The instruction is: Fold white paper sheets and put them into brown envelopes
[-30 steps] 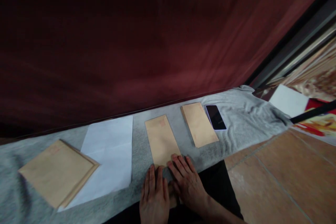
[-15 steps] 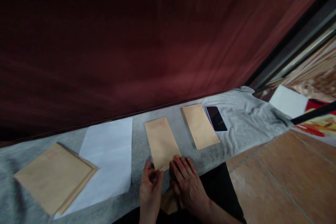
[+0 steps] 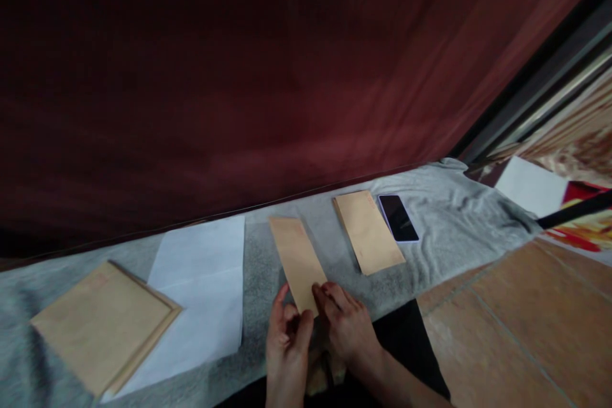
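Note:
A brown paper envelope [image 3: 297,260] is tilted up off the grey cloth in the middle, its near end between my two hands. My left hand [image 3: 289,338] grips the envelope's near left edge, thumb in front and fingers behind. At the near right edge, my right hand [image 3: 348,325] pinches the same envelope with curled fingers. Right of it lies a stack of brown envelopes [image 3: 368,233], with a dark-screened phone [image 3: 398,218] beside the stack. To the left, a pile of wider brown envelopes [image 3: 102,325] partly covers white paper sheets [image 3: 203,293].
A grey cloth [image 3: 459,217] covers the narrow surface under these things. A dark red panel [image 3: 268,108] rises along its back edge. Tiled floor [image 3: 540,319] shows at the lower right. A white rectangular thing [image 3: 530,185] stands beyond the right end.
The middle envelope was lying flat and is now tilted up and seen narrower. My right hand has gone from flat, stretched fingers to a curled pinch; my left thumb has moved onto the envelope.

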`<action>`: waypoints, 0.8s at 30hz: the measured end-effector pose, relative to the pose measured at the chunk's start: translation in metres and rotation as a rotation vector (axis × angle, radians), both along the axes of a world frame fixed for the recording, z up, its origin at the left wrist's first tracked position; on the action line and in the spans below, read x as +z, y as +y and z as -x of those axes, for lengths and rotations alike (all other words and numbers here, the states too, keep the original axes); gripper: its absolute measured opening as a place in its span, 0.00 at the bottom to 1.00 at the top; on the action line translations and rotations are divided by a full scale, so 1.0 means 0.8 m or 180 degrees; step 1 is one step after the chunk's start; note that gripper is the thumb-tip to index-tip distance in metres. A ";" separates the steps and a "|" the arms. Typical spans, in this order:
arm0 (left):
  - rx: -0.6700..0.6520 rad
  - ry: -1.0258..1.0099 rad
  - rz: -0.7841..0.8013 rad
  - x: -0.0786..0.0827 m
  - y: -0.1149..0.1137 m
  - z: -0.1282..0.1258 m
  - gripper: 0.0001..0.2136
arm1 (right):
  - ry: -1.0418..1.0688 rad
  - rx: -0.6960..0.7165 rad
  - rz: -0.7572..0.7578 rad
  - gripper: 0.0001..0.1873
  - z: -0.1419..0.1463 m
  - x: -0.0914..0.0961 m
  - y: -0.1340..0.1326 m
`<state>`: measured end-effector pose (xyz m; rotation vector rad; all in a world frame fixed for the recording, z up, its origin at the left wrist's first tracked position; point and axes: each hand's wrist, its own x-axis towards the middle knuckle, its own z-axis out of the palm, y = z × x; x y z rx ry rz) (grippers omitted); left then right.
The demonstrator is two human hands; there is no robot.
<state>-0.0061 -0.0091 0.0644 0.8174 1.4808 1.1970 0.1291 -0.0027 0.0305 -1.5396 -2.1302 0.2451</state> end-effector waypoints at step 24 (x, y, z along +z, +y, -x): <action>-0.0564 -0.0110 0.0995 -0.027 0.004 0.011 0.25 | 0.5022 -0.1694 0.2559 0.33 -0.004 -0.002 0.014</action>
